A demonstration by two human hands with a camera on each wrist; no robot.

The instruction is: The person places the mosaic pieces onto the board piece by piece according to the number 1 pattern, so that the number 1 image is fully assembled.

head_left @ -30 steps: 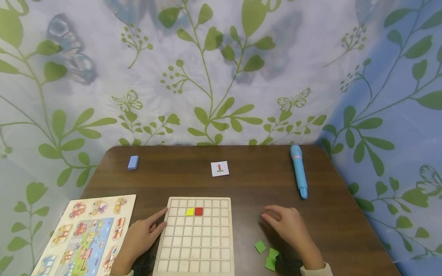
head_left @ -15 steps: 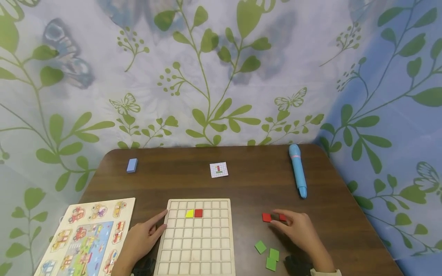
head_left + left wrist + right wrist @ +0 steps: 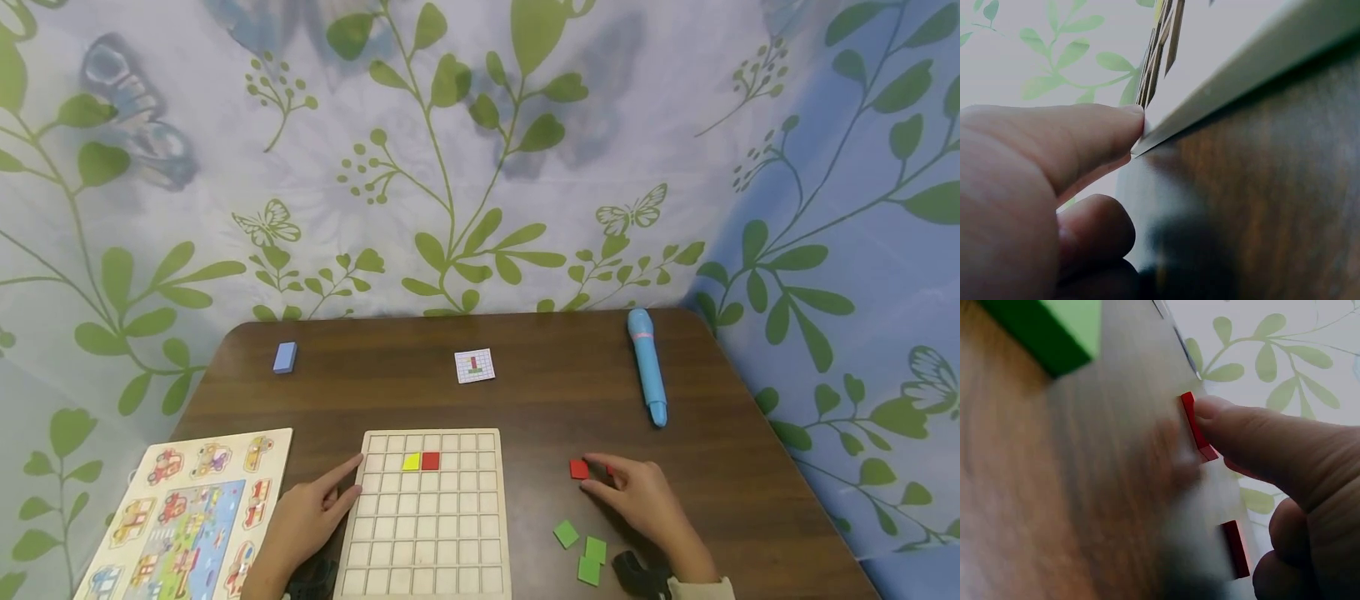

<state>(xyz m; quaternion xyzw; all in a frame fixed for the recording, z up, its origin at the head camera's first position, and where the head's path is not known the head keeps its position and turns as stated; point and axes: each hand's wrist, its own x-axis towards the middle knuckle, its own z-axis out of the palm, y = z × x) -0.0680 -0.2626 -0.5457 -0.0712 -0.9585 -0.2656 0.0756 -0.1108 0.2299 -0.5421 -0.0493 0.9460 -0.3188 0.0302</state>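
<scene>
Now, at lower right, the right hand (image 3: 636, 497) brackets a red tile (image 3: 578, 469), pinching or not I cannot tell; lower left, the left hand (image 3: 306, 512), forefinger and thumb spread, touches the grid board (image 3: 424, 527).

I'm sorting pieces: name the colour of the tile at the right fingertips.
That tile is red; head view is clearest.
</scene>
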